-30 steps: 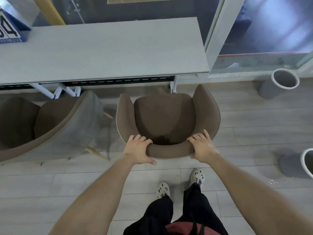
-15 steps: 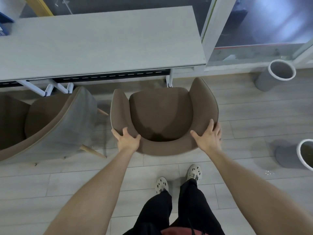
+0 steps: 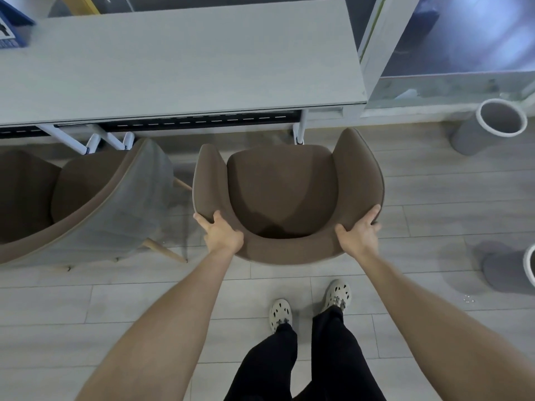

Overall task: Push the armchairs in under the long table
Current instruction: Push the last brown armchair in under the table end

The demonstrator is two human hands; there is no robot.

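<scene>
At the near edge of the long table [image 3: 185, 62], toward its right end, a brown armchair [image 3: 282, 195] stands facing the tabletop, its seat front just short of the table edge and its arms pointing toward it. The left hand [image 3: 221, 234] grips the back rim at its left corner, thumb inside the shell and fingers wrapped outside. The right hand [image 3: 359, 234] grips the matching right corner in the same manner. Both arms are extended over the chair back.

Judgement: the step in hand is pushing this chair in. It is gripped and lined up but is not yet under the table. The next move calls for an even forward push from both hands, kept straight. The white table leg [image 3: 299, 131] stands close to the seat's front right corner, and the chair's right arm reaches nearly level with it, so a drift to the right could catch it.

A second armchair [image 3: 95, 198] stands to the left, turned at an angle, not gripped by either hand. It appears to need the same treatment.

Not verifiable: the legs of the gripped chair are hidden beneath its shell. The second chair is cut off by the left edge. Clearance between the chair arms and the table's underside cannot be judged. A blue object [image 3: 13, 27] at the table's far left corner is cropped and its markings are unreadable.
</scene>
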